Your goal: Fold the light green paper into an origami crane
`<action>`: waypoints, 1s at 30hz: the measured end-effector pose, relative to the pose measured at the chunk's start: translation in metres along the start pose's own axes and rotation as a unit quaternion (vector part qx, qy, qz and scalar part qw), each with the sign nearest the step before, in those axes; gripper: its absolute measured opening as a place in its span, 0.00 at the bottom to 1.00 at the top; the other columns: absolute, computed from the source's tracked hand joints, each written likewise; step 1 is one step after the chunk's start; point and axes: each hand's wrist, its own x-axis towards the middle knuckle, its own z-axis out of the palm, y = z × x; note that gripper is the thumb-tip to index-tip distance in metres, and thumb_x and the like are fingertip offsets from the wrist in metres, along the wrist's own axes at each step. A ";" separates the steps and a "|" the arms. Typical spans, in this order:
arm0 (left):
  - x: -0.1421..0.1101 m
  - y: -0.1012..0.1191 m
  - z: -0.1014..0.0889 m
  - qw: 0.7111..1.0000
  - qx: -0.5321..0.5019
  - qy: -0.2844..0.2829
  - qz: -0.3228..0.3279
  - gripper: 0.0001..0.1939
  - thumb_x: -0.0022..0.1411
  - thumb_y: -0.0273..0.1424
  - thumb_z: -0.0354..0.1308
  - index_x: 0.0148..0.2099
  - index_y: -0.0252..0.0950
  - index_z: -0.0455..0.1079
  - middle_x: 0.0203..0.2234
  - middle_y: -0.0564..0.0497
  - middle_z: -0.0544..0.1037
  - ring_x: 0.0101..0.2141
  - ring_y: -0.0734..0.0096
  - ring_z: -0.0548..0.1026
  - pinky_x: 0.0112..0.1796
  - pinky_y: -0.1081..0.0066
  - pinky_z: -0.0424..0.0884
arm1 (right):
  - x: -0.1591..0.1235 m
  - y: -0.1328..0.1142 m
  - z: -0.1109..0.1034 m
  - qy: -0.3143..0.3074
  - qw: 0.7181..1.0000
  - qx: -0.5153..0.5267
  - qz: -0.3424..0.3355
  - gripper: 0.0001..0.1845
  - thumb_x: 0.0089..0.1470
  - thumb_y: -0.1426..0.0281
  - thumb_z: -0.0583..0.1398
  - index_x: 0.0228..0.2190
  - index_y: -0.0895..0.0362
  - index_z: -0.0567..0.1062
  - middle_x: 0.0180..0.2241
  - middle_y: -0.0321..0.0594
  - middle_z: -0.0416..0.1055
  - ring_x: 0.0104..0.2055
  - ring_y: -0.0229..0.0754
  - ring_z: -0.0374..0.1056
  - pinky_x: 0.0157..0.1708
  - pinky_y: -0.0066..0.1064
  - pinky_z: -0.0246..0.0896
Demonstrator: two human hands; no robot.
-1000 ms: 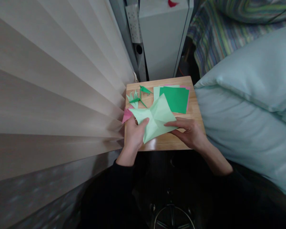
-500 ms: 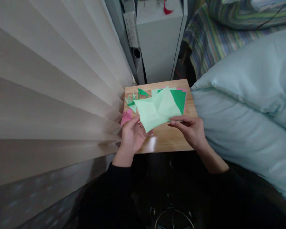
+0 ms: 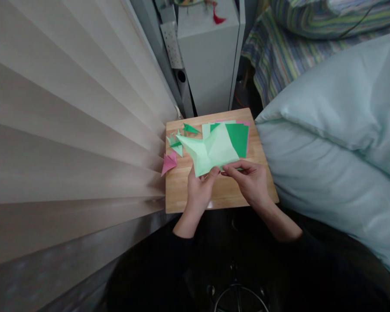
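A creased sheet of light green paper [image 3: 214, 149] is held up over the small wooden table [image 3: 178, 190]. My left hand [image 3: 199, 186] grips its near edge from below, thumb on top. Just to the right, my right hand [image 3: 248, 177] pinches the same edge between thumb and fingertips. Behind the sheet lies a stack of paper, a dark green square [image 3: 240, 138] on top, with pink and pale green edges showing. Folded paper pieces rest at the left: a dark green one [image 3: 190, 128], pale green ones [image 3: 178, 148] and a pink one [image 3: 169, 162].
A pleated curtain [image 3: 100, 143] hangs close along the table's left side. Pale blue bedding [image 3: 321, 143] borders it on the right. A white cabinet [image 3: 211, 65] with a red tassel [image 3: 218, 16] on top stands beyond the far edge.
My left hand has moved right along the sheet's near edge and its thumb now presses on top, close to my right hand. The sheet's left part is bent more.
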 end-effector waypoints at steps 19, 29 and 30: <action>-0.009 0.008 0.009 0.993 -0.101 -0.016 -0.059 0.16 0.45 0.29 0.78 0.27 0.35 0.71 0.22 0.54 0.78 0.36 0.68 0.80 0.47 0.66 0.73 | -0.006 0.003 0.006 -0.022 0.999 0.037 0.015 0.19 0.45 0.55 0.75 0.22 0.55 0.77 0.24 0.39 0.81 0.27 0.43 0.79 0.29 0.35 0.77; -0.009 0.008 0.011 0.992 -0.096 0.073 -0.040 0.19 0.40 0.28 0.79 0.36 0.34 0.78 0.31 0.51 0.84 0.35 0.69 0.81 0.45 0.68 0.73 | -0.006 0.005 0.006 -0.041 0.999 0.028 0.000 0.18 0.50 0.54 0.72 0.25 0.55 0.78 0.26 0.36 0.77 0.29 0.40 0.75 0.32 0.34 0.79; -0.008 0.008 0.010 0.991 -0.096 0.081 -0.037 0.19 0.40 0.27 0.79 0.37 0.34 0.79 0.32 0.51 0.84 0.36 0.68 0.81 0.46 0.68 0.73 | -0.006 0.006 0.005 -0.037 0.999 0.029 -0.009 0.17 0.51 0.54 0.71 0.27 0.55 0.78 0.29 0.36 0.77 0.31 0.40 0.75 0.33 0.34 0.80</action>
